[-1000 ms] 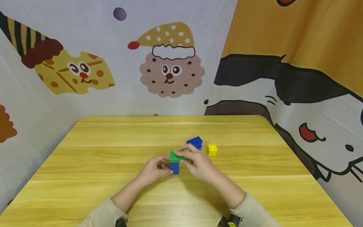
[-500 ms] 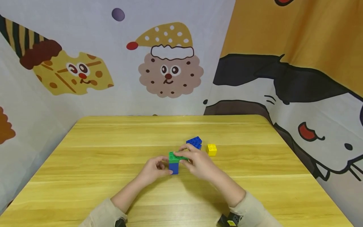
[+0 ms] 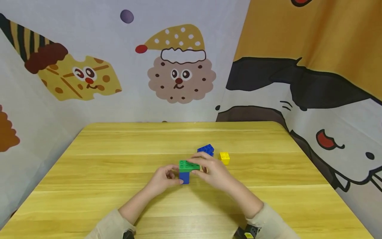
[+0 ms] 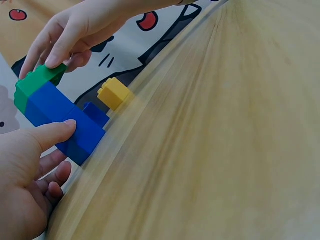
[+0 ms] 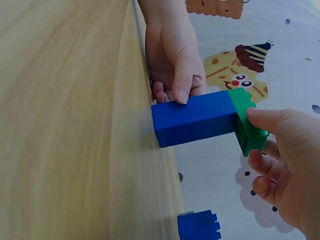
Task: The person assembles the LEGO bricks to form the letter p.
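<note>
Two blue building blocks (image 5: pixel 175 122) stand stacked upright on the table, as the right wrist view shows. On top sits a longer green building block (image 3: pixel 185 166), its right end overhanging the stack. My left hand (image 3: pixel 162 179) grips the lower blue block, thumb on the near face and fingers behind. With thumb and fingertips, my right hand (image 3: pixel 215 171) pinches the overhanging end of the green block. In the left wrist view the thumb of the right hand (image 4: pixel 82 32) touches the green block's side. Part of the green block's far edge is hidden by the fingers.
Behind the right hand lies another blue building block piece (image 3: pixel 206 149), partly covered by that hand. A small yellow block (image 3: pixel 224 158) stands to its right. The wooden table (image 3: pixel 119 142) ends at a cloth backdrop (image 3: pixel 104 111) with printed cartoon figures.
My right hand has shifted slightly to the right along the green block, and more of its studs and front face show. The left hand keeps its grip on the blue stack.
</note>
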### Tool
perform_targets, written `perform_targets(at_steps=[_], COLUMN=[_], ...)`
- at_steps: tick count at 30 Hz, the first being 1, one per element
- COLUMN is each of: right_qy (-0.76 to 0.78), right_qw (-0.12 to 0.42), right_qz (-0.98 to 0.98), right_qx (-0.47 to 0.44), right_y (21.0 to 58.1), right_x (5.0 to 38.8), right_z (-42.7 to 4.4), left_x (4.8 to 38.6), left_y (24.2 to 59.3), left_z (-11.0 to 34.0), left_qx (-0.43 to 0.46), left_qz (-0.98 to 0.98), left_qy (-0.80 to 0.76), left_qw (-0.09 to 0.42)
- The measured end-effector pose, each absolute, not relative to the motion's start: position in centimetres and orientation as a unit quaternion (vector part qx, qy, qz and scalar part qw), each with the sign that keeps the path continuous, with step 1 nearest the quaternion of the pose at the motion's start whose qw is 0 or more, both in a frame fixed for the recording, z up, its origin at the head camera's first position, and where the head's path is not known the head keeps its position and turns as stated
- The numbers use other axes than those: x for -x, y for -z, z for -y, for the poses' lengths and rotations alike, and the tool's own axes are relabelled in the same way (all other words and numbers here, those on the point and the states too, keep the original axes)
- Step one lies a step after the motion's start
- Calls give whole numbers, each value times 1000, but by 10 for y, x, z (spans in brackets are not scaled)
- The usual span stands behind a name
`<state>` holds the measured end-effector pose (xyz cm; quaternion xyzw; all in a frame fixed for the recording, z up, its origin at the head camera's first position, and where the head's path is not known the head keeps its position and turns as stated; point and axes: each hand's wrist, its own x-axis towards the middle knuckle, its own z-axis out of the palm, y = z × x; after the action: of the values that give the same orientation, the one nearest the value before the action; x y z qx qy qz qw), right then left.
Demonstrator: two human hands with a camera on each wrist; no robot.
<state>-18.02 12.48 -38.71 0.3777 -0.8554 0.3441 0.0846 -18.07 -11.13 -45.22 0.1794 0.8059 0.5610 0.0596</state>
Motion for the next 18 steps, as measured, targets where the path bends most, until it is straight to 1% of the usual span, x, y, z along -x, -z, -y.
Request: perform_targets(at_steps=[6, 18], right_qy=[-365, -382], right_qw=[87, 122], right_qz=[854, 847], right_qx=[-361, -348], right_y=[389, 394], right_x=[179, 185], right_z=[-135, -158], left_x=[181, 179], left_y=[451, 448], left_z=[111, 109], left_qx=[-180, -162], left_qz=[-809, -802], left_qy=[-556, -571], left_qw=[57, 62])
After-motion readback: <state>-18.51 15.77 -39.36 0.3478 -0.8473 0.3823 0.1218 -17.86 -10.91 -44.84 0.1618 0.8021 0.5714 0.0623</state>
